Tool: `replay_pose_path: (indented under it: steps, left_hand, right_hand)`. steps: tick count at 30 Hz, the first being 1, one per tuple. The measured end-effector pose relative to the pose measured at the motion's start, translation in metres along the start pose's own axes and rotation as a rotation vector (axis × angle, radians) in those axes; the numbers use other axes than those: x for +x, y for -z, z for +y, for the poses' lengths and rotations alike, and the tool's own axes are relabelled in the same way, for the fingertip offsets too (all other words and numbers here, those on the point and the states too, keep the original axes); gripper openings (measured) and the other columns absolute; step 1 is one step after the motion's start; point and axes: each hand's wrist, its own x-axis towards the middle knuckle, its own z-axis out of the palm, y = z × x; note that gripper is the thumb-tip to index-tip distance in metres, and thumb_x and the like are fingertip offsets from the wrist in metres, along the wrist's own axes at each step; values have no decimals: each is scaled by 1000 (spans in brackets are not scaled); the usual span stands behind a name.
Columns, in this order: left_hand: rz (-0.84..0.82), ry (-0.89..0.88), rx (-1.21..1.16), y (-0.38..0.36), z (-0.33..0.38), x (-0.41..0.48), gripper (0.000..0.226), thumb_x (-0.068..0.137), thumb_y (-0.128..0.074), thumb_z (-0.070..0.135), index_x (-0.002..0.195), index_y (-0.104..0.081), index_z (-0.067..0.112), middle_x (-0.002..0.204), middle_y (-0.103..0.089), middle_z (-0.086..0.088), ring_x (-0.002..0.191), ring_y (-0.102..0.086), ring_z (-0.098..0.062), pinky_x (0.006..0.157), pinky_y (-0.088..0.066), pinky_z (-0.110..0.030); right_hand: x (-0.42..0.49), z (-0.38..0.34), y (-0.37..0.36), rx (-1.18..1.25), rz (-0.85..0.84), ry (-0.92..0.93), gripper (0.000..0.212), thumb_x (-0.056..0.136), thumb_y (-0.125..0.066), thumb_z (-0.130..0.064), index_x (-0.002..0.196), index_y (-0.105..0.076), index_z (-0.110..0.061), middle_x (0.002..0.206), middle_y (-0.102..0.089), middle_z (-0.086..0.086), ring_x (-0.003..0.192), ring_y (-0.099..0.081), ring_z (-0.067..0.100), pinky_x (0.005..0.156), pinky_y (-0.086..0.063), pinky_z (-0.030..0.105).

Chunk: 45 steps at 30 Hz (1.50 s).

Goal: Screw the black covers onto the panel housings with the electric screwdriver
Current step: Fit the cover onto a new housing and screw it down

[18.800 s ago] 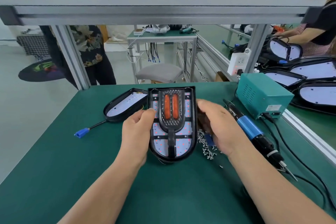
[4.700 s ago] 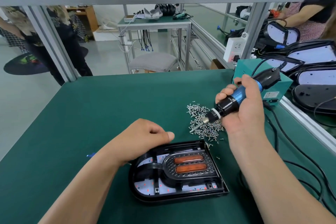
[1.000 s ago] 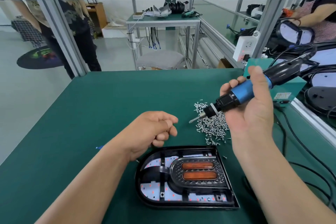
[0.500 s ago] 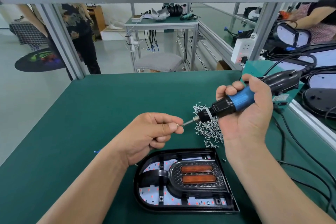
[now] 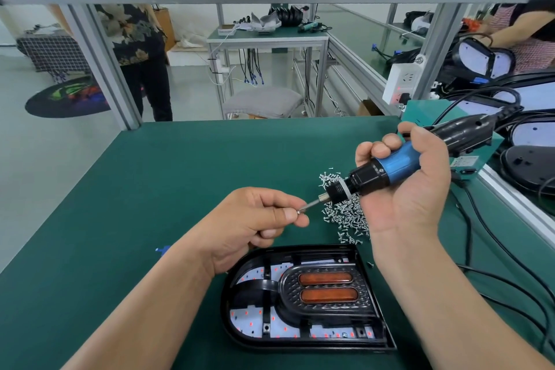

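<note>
gripping the electric screwdriver (image 5: 390,165) in the right hand (image 5: 405,198), bit tip touching a screw (image 5: 299,211) pinched in the left hand (image 5: 255,225). flat on the counter (image 5: 150,189) below both hands, panel housing (image 5: 379,339) with black cover (image 5: 326,308) seated inside, screw pile (image 5: 345,216) just beyond.

The housing (image 5: 224,306) lies flat, rounded end leftward, its white board dotted red. The black cover (image 5: 367,301), with two orange lenses, sits inside it. The blue-and-black screwdriver (image 5: 390,166) slants down-left in the right hand (image 5: 408,198), bit tip at a screw (image 5: 299,211) pinched by the left hand (image 5: 255,225). Loose screws (image 5: 345,217) lie heaped beyond.
</note>
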Motion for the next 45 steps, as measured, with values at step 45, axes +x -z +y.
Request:
replay_pose_path:
  steps: [45]
  left_hand:
    - [72,-63,160,7,7,-4,32,89,-74,13,120,-72,6,107,-79,-19,54,-39,-8,49,-34,-16]
  right_hand:
    - [1,16,6,-122,172,-55,32,98,-74,-44,102,-59,-16,80,-62,-1,70,-62,16,85,-57,36]
